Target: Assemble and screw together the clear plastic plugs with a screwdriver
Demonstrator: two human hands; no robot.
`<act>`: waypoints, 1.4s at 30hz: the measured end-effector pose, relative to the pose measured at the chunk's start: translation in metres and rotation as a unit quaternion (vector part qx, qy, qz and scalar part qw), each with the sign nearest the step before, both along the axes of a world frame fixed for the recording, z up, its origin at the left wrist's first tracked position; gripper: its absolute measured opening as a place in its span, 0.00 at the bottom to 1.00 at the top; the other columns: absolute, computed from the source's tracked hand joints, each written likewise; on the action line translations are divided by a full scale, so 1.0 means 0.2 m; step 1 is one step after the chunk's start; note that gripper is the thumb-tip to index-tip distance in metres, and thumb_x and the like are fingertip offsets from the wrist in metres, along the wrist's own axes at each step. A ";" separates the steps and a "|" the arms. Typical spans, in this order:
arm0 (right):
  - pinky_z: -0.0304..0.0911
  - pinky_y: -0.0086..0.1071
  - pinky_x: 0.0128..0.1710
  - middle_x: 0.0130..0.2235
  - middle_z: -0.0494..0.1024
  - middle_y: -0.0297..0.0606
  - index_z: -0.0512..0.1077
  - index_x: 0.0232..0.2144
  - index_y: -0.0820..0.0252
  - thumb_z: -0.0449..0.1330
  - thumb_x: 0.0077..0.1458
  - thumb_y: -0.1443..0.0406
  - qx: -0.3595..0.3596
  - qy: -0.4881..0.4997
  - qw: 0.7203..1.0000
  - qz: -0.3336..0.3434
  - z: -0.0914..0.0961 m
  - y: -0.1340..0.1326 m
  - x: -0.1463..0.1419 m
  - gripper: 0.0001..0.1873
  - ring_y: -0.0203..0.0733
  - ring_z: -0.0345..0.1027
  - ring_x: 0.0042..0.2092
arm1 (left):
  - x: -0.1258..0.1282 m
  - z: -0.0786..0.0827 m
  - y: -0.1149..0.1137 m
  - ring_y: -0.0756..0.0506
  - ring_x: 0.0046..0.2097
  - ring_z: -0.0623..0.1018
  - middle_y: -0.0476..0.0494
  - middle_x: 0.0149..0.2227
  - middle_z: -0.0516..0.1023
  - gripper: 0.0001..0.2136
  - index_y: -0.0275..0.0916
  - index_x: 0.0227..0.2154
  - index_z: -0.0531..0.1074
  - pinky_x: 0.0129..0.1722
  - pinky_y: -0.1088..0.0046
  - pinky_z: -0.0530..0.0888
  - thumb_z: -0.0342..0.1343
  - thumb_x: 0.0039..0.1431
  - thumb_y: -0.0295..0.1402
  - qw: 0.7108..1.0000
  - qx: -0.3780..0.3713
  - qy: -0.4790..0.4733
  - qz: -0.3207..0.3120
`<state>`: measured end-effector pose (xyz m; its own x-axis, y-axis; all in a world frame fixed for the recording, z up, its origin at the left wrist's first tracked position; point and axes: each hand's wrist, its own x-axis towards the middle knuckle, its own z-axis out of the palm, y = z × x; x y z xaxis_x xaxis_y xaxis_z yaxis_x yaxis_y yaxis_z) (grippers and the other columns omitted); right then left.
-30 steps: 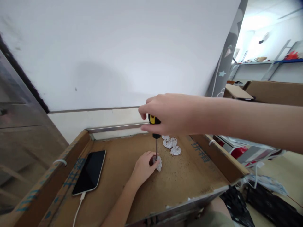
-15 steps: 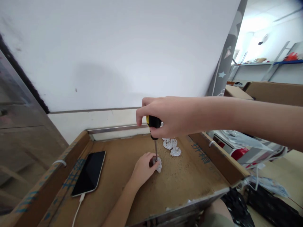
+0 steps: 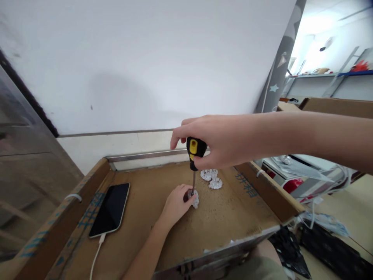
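Observation:
My right hand is closed around the black and yellow handle of a screwdriver, its index finger stretched past the handle. The shaft points down, nearly upright, and its tip meets a small clear plastic piece on the cardboard. With thumb and fingers, my left hand pinches that piece from the left, hiding part of it. Several similar clear plastic pieces lie a little farther back to the right, some with upright prongs.
A cardboard tray with raised sides forms the work surface. On its left lies a black phone with a white charging cable. A white panel rises behind. Black bags lie at the lower right.
My right hand has shifted slightly right and loosened around the screwdriver handle, which has turned so more yellow shows. My left hand stays on the clear plastic piece.

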<state>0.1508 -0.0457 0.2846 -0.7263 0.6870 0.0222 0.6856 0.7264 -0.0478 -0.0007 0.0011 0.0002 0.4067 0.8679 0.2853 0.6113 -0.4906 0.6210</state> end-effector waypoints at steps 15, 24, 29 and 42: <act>0.54 0.27 0.27 0.35 0.72 0.36 0.68 0.42 0.55 0.53 0.52 0.58 0.034 -0.051 0.990 -0.131 0.04 -0.02 0.08 0.16 0.29 0.60 0.26 | 0.00 -0.01 0.00 0.45 0.40 0.72 0.48 0.38 0.74 0.12 0.43 0.40 0.70 0.42 0.68 0.68 0.57 0.50 0.35 1.000 0.016 -0.022 -0.011; 0.54 0.27 0.27 0.33 0.72 0.32 0.68 0.42 0.50 0.57 0.48 0.55 0.057 -0.080 0.988 -0.123 0.01 -0.01 0.07 0.18 0.31 0.62 0.27 | -0.01 -0.02 0.00 0.45 0.41 0.72 0.49 0.39 0.74 0.13 0.43 0.40 0.69 0.42 0.69 0.68 0.58 0.50 0.36 1.000 0.014 -0.024 -0.010; 0.52 0.29 0.27 0.32 0.72 0.31 0.70 0.39 0.48 0.61 0.42 0.63 0.085 -0.132 0.979 -0.130 -0.01 0.03 0.12 0.18 0.34 0.63 0.28 | -0.01 -0.02 -0.01 0.45 0.41 0.72 0.49 0.39 0.74 0.13 0.44 0.40 0.69 0.42 0.69 0.68 0.57 0.51 0.35 1.000 0.016 -0.024 -0.010; 0.51 0.31 0.30 0.32 0.70 0.43 0.69 0.38 0.64 0.43 0.58 0.51 0.224 -0.123 0.963 -0.088 -0.05 0.02 0.00 0.25 0.38 0.63 0.31 | 0.00 -0.02 0.00 0.46 0.39 0.71 0.48 0.36 0.74 0.10 0.42 0.40 0.70 0.39 0.70 0.68 0.53 0.55 0.37 1.000 0.016 -0.014 -0.007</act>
